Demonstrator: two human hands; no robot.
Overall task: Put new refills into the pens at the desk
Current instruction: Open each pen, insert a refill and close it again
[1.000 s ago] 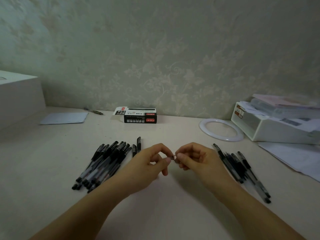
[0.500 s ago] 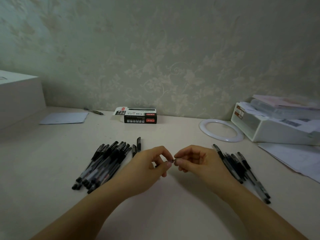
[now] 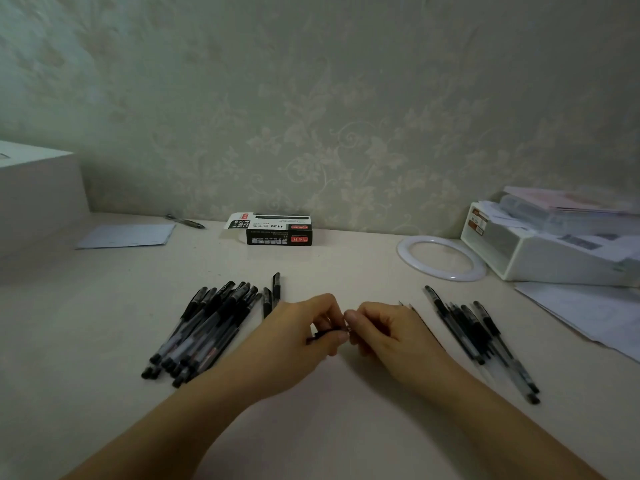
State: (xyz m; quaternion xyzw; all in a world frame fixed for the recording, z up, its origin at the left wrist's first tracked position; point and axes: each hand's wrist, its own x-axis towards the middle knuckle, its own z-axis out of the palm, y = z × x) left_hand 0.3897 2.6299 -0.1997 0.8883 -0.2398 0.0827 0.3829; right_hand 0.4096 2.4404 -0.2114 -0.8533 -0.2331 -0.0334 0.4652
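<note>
1. While our left hand (image 3: 298, 336) pinches a short thin black pen part (image 3: 323, 333) between thumb and finger, our right hand (image 3: 384, 332) pinches its other end, so both hands hold it tight, just above the pale smooth desk (image 3: 329, 427).
2. We think we should keep the part straight, twist slowly and not squeeze too hard, so nothing bends or slips.
3. A big pile of black plastic pens (image 3: 204, 330) lies to the left, near our left hand.
4. A smaller pile of black pens (image 3: 481, 337) lies to the right.
5. A black and white cardboard box (image 3: 273, 229) sits by the wall.
6. Our fingers hide most of the part, so we cannot tell if it is a refill or a tip.
</note>
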